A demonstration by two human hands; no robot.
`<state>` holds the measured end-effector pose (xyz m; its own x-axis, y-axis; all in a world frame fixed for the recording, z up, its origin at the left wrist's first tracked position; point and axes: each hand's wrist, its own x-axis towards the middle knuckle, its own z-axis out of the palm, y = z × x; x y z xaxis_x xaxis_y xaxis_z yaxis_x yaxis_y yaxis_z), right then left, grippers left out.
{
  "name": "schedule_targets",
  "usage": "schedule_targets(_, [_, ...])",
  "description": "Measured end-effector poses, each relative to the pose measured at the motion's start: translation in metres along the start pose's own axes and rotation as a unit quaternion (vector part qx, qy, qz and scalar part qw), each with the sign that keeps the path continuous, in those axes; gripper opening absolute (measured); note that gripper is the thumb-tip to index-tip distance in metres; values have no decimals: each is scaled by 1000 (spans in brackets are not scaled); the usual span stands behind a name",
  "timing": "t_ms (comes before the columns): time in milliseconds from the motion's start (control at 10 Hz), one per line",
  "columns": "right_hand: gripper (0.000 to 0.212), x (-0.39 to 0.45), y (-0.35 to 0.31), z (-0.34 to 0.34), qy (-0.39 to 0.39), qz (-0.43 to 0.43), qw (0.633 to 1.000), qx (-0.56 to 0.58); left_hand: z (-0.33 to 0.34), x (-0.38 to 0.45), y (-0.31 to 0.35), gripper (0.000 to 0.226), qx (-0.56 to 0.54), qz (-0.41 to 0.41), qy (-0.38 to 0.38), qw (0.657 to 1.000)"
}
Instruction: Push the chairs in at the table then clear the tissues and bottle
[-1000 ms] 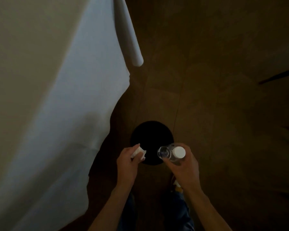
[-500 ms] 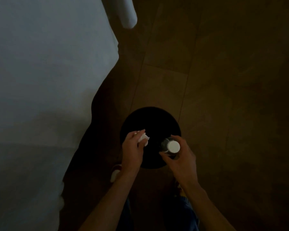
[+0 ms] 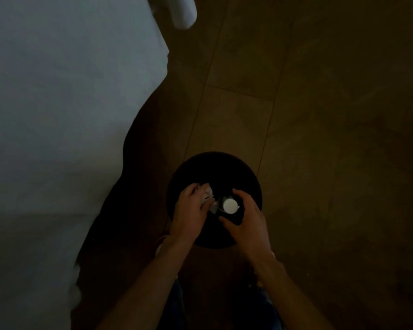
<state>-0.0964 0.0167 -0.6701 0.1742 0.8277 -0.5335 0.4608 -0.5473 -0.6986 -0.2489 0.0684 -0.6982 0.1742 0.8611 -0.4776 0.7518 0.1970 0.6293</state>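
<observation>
Here, looking straight down in dim light, I see both my hands held over the mouth of a round black bin (image 3: pixel 248 172) that stands on the brown tiled floor (image 3: pixel 332 115). My left hand (image 3: pixel 188 210) has its fingers curled round a crumpled white tissue (image 3: pixel 208 194), which shows as a pale wad between my fingertips and thumb, above the left part of the bin's opening. My right hand (image 3: pixel 246 222) grips a clear bottle (image 3: pixel 229 206) with a white cap; the cap faces up towards me, so I look almost down the bottle's length and see little of its body, only a faint glassy edge just left of the cap. My thumb and fingers wrap round it from the right and from below. The bottle sits just beside the tissue, the two hands close together, and whether they touch I cannot tell in this light. Both things are over the dark inside of the bin, whose depth I cannot make out. To the left a large pale cloth (image 3: pixel 57 115) fills that side of the view, its edge curving down past the bin, with deep shadow along it. At the top a white rounded rod-like end (image 3: pixel 184 13) pokes in beside the cloth. Below my forearms I see my blue trousers (image 3: pixel 177 306) and a bit of a light shoe (image 3: pixel 161 244) near my left wrist.
</observation>
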Motion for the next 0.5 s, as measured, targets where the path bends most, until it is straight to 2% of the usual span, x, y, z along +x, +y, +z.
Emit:
schedule_targets(300, [66,-23,-24,-19,21,0,1000,-2,-24,-20,24,41,40,-5,55,998])
schedule_targets(500, [60,-49,-54,-44,40,-11,999,9,-55,-54,51,38,33,25,101,994])
